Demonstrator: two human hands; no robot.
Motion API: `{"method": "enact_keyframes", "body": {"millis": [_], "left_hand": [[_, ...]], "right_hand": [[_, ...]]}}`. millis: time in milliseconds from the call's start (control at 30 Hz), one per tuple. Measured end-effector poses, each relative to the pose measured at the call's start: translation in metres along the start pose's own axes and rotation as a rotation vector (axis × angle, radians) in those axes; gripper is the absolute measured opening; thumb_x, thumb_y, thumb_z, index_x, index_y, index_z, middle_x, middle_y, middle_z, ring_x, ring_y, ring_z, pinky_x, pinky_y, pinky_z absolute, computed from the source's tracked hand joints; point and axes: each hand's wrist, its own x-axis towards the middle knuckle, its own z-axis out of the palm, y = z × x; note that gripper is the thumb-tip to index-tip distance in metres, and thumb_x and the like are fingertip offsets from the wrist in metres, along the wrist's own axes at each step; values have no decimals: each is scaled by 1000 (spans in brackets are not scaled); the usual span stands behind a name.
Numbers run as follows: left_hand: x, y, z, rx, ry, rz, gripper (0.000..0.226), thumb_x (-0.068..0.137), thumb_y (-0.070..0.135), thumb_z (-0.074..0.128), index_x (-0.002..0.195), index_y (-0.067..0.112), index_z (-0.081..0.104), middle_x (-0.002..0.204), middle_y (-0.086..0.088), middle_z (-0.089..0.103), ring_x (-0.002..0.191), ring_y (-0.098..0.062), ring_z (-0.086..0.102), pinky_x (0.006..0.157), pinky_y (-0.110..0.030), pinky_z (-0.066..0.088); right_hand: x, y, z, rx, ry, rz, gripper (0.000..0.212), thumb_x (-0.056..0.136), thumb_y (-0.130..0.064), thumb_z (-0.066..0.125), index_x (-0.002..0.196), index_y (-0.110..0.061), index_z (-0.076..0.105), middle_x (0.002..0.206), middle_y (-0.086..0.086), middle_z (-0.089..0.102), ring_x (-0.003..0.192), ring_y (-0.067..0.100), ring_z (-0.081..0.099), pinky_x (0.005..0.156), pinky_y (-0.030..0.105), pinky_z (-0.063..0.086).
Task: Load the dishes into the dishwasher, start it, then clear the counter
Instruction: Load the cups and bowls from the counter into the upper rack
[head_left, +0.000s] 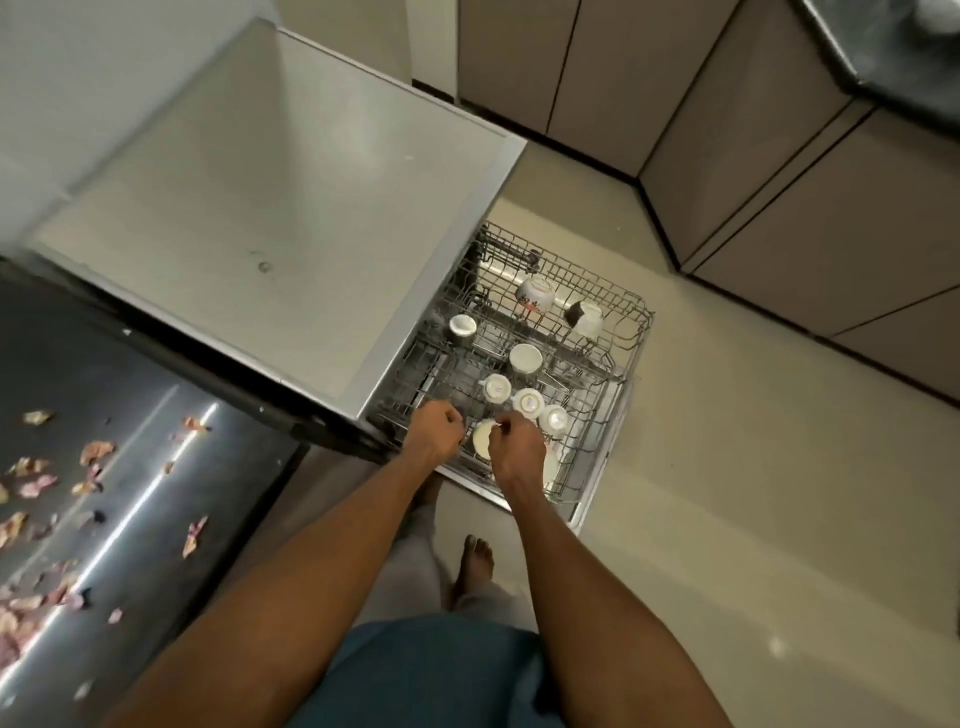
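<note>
Dishes, white, loaded in the pulled-out wire rack (631, 332) of the dishwasher (291, 218), which stands beside the dark bench (104, 415).

Item: left hand (436, 423), grip curled down at the near edge of the rack; what it holds, if anything, I cannot tell, since the fingers are hidden behind the knuckles.

Item: right hand (517, 447), grip narrow, fingers curled and pinching the rim of a pale plate (482, 439) that stands on edge in the rack's near row. The plate sits between the two grips, touching the right one.

Item: second plate (551, 465), upright, just right of the right grip and partly hidden behind it.

Item: three small cups (529, 402), mouths down, in a row just beyond the right grip.

Item: wider cup (525, 357), farther beyond that row, mouth up.

Item: small cup (462, 326), beyond the left grip, near the dishwasher's body, lying tilted.

Item: patterned cup (536, 295) and dark-and-white cup (586, 317), tipped on their sides, at the far end of the rack, well apart from both grips.

Item: scattered pinkish peelings (96, 452) on the bench, well left of the left grip.

Item: bare foot (475, 564) on the pale floor (753, 493), below the right forearm.

Item: brown cabinets (779, 182) along the far wall.
</note>
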Motion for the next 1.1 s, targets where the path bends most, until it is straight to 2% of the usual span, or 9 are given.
{"method": "enact_keyframes", "body": {"millis": [133,267,433,500,567,700,767,900,1100], "left_hand": [[-51,-18,8,-57,46,7,19,91,11,56,89,3,73,93,-17,74,89,-29,71,85,-39,58],[-91,-33,5,-50,73,19,17,90,14,57,88,9,73,88,-10,72,84,-24,67,75,-33,53],[-121,-50,-12,-53,154,39,17,89,9,55,85,5,70,85,-12,72,82,-28,69,75,-41,56],[-137,-65,-29,-14,203,42,17,90,8,52,88,5,69,88,-13,71,78,-27,66,75,-43,56],[-139,-72,-37,51,204,69,18,93,9,51,90,8,68,90,-13,71,76,-24,63,76,-43,57],[-164,-118,-89,116,301,65,16,93,16,52,91,13,68,96,-11,71,90,-31,68,80,-41,55],[-181,-147,-118,111,388,37,17,92,16,52,93,14,69,99,-10,72,95,-32,67,84,-40,54],[-217,-207,-165,58,497,-56,17,89,16,53,93,15,69,101,-12,72,96,-35,67,80,-40,55],[-256,-283,-206,10,620,-164,14,88,6,54,81,7,66,93,-14,72,90,-33,66,74,-37,50]], "right_hand": [[-37,5,-14,-51,6,-84,17,98,-15,60,110,-14,71,103,9,75,92,29,70,82,41,58],[-69,-1,-22,-114,-11,-178,12,99,-17,59,102,-16,71,95,8,75,82,26,68,77,42,59],[-91,-22,-14,-169,-79,-289,12,99,-25,61,100,-20,71,87,1,74,77,19,69,74,44,62],[-106,-40,-7,-218,-121,-362,14,100,-26,59,102,-18,70,90,2,74,81,20,69,77,43,61],[-105,-48,-1,-228,-136,-420,18,101,-27,56,95,-16,68,87,3,72,81,23,68,77,45,61],[-137,-102,29,-261,-195,-546,20,102,-28,55,97,-14,69,93,6,72,86,26,66,77,37,55],[-158,-132,48,-243,-219,-624,18,100,-26,58,98,-13,70,96,10,74,90,29,68,78,37,54],[-205,-177,99,-243,-286,-760,15,96,-23,62,101,-14,73,97,13,76,96,35,69,80,41,56],[-260,-217,165,-347,-414,-951,17,96,-26,57,94,-15,69,91,11,74,86,34,69,78,45,57]]}}
